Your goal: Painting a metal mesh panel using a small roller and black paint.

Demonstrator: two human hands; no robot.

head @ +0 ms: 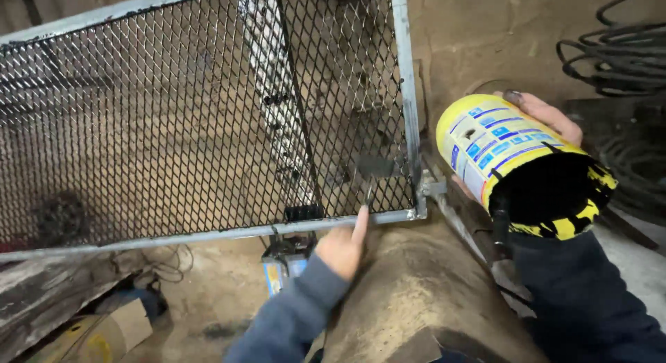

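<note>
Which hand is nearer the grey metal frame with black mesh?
Left. The left hand touches the grey metal frame with black mesh at its lower bar; the right hand holds a yellow paint can beside it.

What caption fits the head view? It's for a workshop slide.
Left hand holds a paintbrush against a metal mesh frame; right hand tilts a yellow paint can.

Workshop, metal mesh frame [208,120], coiled cables [621,51]

Coiled black cables [617,51] top right, cardboard box [104,332] on the floor (lower left), loose wires [166,262], weathered plank [48,293]
</note>
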